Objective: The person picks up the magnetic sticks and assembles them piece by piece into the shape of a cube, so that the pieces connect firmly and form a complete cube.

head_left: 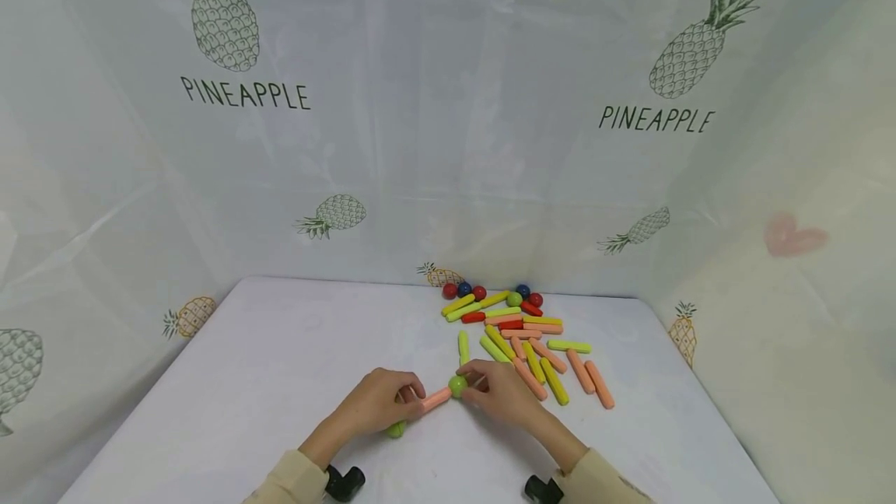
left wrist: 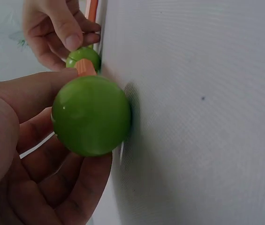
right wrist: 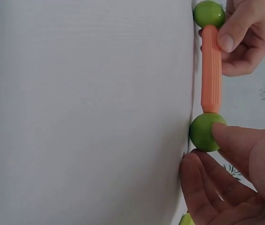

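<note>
An orange ridged stick (right wrist: 211, 70) joins two green balls, one at each end. My left hand (head_left: 383, 401) grips the stick close to the left green ball (left wrist: 92, 116), with the thumb along the stick and the fingers curled around that end. At the other end, my right hand (head_left: 505, 395) pinches the right green ball (head_left: 458, 386) between thumb and fingers. A yellow-green stick (head_left: 463, 347) extends from near this ball toward the back of the table; whether it joins the ball is hidden by the fingers.
Right of centre lies a spread of loose orange, yellow, yellow-green and red sticks (head_left: 555, 381). Behind them are several red, blue and green balls, including a red ball (head_left: 449, 291). The white table (head_left: 294, 348) meets a pineapple-printed curtain (head_left: 476, 138) at its back edge.
</note>
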### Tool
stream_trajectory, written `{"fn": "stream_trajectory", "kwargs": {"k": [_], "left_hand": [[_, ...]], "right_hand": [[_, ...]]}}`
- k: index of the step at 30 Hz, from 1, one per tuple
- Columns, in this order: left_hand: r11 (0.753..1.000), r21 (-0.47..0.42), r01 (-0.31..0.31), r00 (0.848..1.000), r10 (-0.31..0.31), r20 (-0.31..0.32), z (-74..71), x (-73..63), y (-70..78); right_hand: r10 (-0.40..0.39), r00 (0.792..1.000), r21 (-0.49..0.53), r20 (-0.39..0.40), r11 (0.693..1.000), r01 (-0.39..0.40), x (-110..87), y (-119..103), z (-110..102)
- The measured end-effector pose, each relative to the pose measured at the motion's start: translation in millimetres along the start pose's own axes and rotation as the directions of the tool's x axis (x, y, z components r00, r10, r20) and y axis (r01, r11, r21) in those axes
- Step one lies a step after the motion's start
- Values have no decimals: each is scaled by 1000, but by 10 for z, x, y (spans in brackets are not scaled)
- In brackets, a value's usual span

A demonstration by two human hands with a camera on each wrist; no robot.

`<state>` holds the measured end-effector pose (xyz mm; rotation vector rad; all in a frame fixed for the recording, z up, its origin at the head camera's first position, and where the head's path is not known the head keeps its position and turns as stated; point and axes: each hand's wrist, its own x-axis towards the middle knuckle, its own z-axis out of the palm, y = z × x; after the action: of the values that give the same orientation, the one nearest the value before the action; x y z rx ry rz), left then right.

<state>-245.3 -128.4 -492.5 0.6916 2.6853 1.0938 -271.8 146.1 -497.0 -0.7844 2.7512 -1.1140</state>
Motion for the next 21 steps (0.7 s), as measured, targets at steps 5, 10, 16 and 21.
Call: {"fn": "stream_trajectory", "kwargs": {"k": [5, 10, 16, 21], "left_hand": [[998, -50, 42, 999, -41, 21, 2, -8, 20], [992, -103, 68, 997, -65, 35, 27, -25, 30], [989, -131, 72, 997, -68, 40, 29, 32, -22], [984, -156, 83, 997, -83, 5, 21, 214, -85]], "right_hand": [[26, 1000, 23, 4, 999, -26, 64, 18, 29], [7, 1000, 40, -10, 999, -7, 98, 23, 45], [-11, 1000, 37, -21, 999, 12, 121, 48, 66], [-9, 1000, 57, -22, 998, 10, 134, 65, 84]]}}
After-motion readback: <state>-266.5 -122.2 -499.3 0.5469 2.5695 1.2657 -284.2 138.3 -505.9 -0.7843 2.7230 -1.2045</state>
